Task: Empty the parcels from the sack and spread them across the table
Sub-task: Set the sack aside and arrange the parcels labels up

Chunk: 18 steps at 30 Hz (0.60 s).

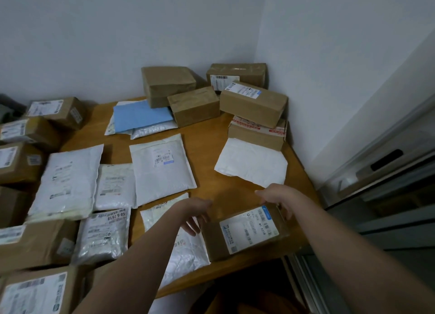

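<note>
A wooden table (211, 134) stood pushed into the corner where two plain, pale walls (117, 31) met under dim, even light, while a metal-framed sliding door (381, 196) with a dark recessed handle (386, 159) ran along the table's right side.

We see only two arms and two hands of the person, reaching in from the bottom edge. Both forearms are bare up to where they leave the picture; we find no sleeve, no cuff and no glove on either. The left hand (196, 213) and the right hand (276, 197) carry no ring, watch, bracelet or strap that we can make out. The fingers are blurred, so we cannot tell anything about the nails. Below the arms, at the bottom edge, a dark shape shows, too dim for us to name.
</note>
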Available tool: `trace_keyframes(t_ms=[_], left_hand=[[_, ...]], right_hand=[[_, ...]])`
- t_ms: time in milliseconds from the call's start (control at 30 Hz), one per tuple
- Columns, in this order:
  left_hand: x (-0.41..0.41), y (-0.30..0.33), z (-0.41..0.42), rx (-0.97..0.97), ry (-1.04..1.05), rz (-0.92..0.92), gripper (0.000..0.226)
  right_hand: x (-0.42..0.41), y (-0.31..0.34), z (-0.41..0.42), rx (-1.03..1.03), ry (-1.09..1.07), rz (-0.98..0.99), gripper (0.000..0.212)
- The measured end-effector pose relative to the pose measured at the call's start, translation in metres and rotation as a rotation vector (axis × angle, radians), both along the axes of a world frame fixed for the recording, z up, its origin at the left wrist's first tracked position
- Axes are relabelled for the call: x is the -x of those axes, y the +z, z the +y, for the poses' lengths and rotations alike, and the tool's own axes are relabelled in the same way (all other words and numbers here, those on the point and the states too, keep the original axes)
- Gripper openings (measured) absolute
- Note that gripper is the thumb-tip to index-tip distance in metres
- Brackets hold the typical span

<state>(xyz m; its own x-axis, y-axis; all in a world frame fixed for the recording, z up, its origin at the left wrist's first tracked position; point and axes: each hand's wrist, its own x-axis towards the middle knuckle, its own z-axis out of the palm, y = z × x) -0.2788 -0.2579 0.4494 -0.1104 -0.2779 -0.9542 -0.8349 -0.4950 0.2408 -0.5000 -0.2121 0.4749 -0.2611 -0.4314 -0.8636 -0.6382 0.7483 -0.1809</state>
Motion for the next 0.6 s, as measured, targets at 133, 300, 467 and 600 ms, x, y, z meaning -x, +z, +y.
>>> trace_keyframes(t_ms=[133, 300, 467, 600], left_hand=[[-0.004, -0.002, -0.003, -0.003, -0.108, -0.007, 0.068], [-0.004, -0.008, -0.010, 0.016, -0.125, -0.012, 0.068], [0.007, -0.014, -0.020, 0.158, 0.128, 0.030, 0.053], [0.015, -0.017, -0.032, 0.232, 0.275, 0.072, 0.049]], right_hand=[[-0.005, -0.001, 0.002, 0.033, 0.060, 0.043, 0.049], [-0.004, -0.009, 0.009, 0.087, -0.007, 0.035, 0.048], [0.012, -0.030, 0.008, 0.342, -0.221, 0.096, 0.016], [0.028, -0.030, -0.003, 0.419, -0.284, 0.124, 0.028]])
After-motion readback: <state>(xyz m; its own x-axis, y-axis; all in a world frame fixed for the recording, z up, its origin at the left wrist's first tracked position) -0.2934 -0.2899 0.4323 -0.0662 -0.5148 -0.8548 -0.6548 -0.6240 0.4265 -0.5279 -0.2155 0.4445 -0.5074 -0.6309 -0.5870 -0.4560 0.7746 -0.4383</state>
